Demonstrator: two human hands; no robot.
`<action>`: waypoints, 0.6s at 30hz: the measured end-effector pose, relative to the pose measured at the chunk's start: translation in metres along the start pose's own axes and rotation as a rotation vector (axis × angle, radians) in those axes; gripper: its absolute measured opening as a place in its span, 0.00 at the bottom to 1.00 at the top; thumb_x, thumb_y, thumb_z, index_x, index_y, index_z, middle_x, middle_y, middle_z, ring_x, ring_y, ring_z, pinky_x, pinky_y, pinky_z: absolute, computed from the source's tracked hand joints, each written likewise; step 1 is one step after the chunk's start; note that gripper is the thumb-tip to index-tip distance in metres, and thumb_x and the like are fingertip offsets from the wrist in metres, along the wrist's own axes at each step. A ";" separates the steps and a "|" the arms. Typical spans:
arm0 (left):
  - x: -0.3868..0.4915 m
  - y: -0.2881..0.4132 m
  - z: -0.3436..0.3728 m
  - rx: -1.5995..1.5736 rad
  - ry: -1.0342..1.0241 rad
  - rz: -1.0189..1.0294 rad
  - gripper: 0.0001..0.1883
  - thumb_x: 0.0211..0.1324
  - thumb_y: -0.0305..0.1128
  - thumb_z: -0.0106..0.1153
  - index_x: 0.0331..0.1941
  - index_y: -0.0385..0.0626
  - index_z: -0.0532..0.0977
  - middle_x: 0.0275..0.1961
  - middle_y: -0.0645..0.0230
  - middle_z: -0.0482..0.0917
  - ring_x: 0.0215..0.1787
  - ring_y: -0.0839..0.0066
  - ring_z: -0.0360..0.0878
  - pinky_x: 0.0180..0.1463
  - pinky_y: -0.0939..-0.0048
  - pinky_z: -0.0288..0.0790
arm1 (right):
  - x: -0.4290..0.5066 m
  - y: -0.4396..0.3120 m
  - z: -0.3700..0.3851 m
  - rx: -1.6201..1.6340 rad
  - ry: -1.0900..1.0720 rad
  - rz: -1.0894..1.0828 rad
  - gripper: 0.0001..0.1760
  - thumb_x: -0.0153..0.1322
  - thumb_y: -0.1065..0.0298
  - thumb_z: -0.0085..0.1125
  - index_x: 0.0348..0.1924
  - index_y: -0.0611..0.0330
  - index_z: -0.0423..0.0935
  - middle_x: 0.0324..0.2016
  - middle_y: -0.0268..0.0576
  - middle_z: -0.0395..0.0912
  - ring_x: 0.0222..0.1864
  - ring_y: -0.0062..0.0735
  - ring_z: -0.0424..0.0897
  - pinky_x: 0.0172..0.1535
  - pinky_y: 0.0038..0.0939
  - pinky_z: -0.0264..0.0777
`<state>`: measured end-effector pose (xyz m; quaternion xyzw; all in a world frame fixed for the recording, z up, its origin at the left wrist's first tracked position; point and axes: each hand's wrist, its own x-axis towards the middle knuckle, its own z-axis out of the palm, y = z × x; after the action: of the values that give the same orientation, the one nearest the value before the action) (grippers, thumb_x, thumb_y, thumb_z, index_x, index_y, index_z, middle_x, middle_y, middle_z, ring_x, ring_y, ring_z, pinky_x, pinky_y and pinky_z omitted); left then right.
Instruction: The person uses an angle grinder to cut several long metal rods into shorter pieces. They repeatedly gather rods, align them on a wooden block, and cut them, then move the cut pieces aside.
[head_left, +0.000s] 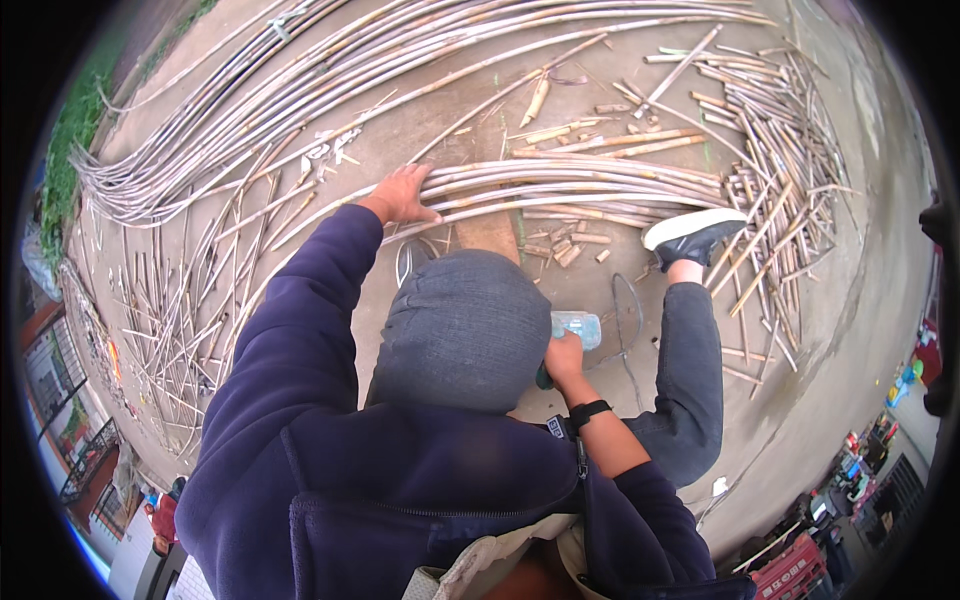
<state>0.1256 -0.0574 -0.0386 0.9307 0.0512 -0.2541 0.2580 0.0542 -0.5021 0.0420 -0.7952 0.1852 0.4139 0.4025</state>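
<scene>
My left hand (401, 196) lies across a bundle of long, thin bamboo-like poles (570, 176), its fingers and thumb spread over them in a grip. In my right hand (566, 356) is the handle of a teal power tool (581, 330), whose working end I cannot make out. A grey cloth-covered rounded shape, apparently my bent knee (465, 330), hides part of the tool. One dark shoe with a white sole (694, 229) rests against the right end of the bundle. Another shoe (412, 259) shows just below my left hand. A flat brown board (487, 232) lies under the poles.
Short cut pieces (574, 244) lie by the board, near a grey cord (626, 322). A large heap of cut poles (780, 150) is on the right. Long poles (300, 82) stretch across the upper left, with scattered thinner ones (180, 330) below. A person in red (161, 517) is at the lower left.
</scene>
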 end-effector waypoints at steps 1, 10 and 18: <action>-0.015 -0.010 0.001 0.021 -0.015 -0.080 0.63 0.37 0.62 0.82 0.75 0.44 0.62 0.71 0.47 0.72 0.74 0.48 0.69 0.76 0.52 0.66 | -0.001 -0.005 0.000 0.089 -0.010 0.084 0.25 0.73 0.50 0.72 0.29 0.69 0.81 0.19 0.42 0.80 0.18 0.29 0.79 0.25 0.33 0.72; -0.040 -0.007 0.011 0.002 0.116 0.010 0.47 0.41 0.50 0.79 0.64 0.44 0.68 0.60 0.50 0.77 0.64 0.49 0.77 0.66 0.52 0.73 | -0.004 -0.029 0.011 0.111 0.028 0.176 0.17 0.75 0.56 0.70 0.33 0.62 0.84 0.20 0.36 0.78 0.18 0.26 0.76 0.24 0.30 0.70; -0.045 -0.013 0.040 -0.121 0.191 0.198 0.38 0.41 0.40 0.78 0.57 0.46 0.69 0.52 0.54 0.80 0.55 0.50 0.83 0.54 0.50 0.78 | -0.006 -0.040 0.015 0.402 -0.029 0.178 0.13 0.79 0.60 0.64 0.38 0.62 0.81 0.26 0.40 0.82 0.24 0.29 0.80 0.28 0.33 0.74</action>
<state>0.0657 -0.0650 -0.0520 0.9338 -0.0014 -0.1343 0.3316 0.0679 -0.4659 0.0613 -0.6734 0.3279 0.4140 0.5174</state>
